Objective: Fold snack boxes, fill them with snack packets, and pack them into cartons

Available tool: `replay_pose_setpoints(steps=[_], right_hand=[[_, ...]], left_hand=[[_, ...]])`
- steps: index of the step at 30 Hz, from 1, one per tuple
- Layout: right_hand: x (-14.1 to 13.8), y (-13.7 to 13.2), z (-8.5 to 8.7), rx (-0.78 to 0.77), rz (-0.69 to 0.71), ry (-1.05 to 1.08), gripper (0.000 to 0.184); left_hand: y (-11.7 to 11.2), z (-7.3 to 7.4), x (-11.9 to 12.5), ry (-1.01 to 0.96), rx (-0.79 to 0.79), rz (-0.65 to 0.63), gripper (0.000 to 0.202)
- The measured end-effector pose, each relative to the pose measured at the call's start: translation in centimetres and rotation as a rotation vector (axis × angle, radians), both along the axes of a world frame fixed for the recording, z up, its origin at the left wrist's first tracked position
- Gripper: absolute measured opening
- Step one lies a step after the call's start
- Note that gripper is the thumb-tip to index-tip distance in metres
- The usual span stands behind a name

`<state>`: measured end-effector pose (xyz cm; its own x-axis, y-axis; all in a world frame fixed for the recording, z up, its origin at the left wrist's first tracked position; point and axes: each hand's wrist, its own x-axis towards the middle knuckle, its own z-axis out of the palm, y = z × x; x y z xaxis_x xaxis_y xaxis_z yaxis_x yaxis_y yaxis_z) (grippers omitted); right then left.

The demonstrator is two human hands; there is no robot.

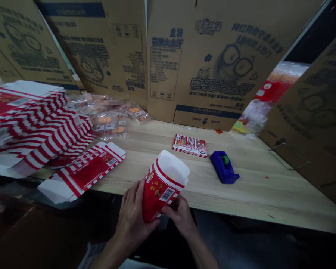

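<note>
Ahead, cartons (184, 99) line the table (254, 198) beyond the box (154, 200).

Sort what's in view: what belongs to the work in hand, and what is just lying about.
Work in hand:
Red carton, open-topped, held by left hand and right hand
Flattened striped cartons, probably matching stock

Apparently just lying about:
Blue tape dispenser, untouched
Small red-and-white box
Clear packets of orange items
Large cardboard boxes behind
</note>
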<state>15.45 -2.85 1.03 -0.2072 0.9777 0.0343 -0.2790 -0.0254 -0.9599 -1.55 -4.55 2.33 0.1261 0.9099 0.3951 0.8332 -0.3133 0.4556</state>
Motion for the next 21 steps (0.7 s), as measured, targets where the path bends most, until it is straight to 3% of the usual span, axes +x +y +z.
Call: replay_pose_setpoints(steps=[5, 13, 17, 21], right_hand=[[0.5, 0.3, 0.2, -0.012, -0.151, -0.134, 0.029], [2.0, 1.6, 0.2, 0.01, -0.154, -0.197, 0.025], [2.8, 2.0, -0.3, -0.016, -0.133, -0.192, 0.024], [2.9, 2.1, -0.7, -0.043, -0.114, -0.198, 0.025]], left_hand=[[0.0, -0.7, -0.3, -0.197, -0.058, 0.028, 0.102], [1.0, -0.4, -0.9, -0.919, -0.4, 0.022, 0.074], [1.0, -0.3, -0.8, -1.025, -0.479, -0.023, 0.041], [0.8, -0.2, -1.0, -1.1, -0.588, 0.02, 0.032]])
